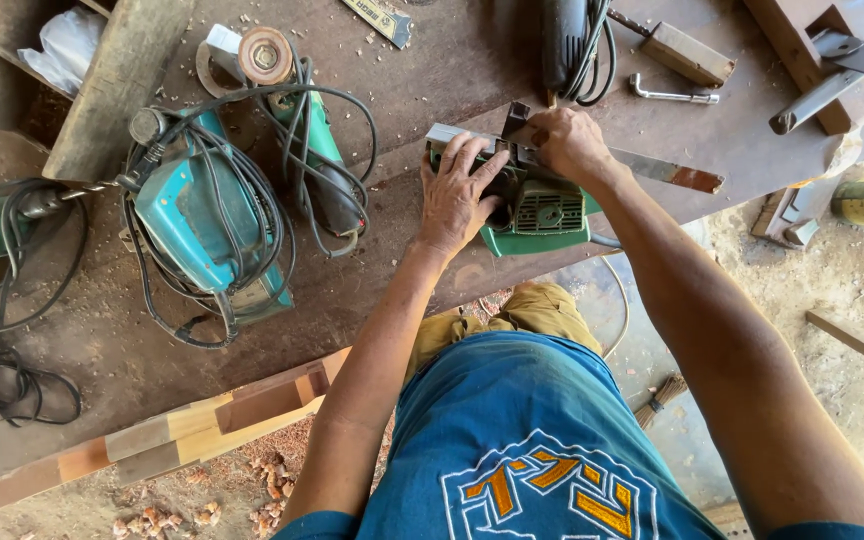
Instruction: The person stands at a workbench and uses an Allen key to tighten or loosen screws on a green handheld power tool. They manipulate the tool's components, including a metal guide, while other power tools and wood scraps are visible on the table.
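Seen from above, a person leans over a worn wooden workbench (102, 340) strewn with shavings. At upper centre of the frame, the left hand (457, 195) lies flat, fingers spread, on a green electric planer (532, 210), apparently to steady it. The right hand (572, 145) closes its fingers around a long metal blade (652, 165) laid across the planer's top. To the left sit a teal power tool (202, 215) wound in its cord and a green angle grinder (302, 130).
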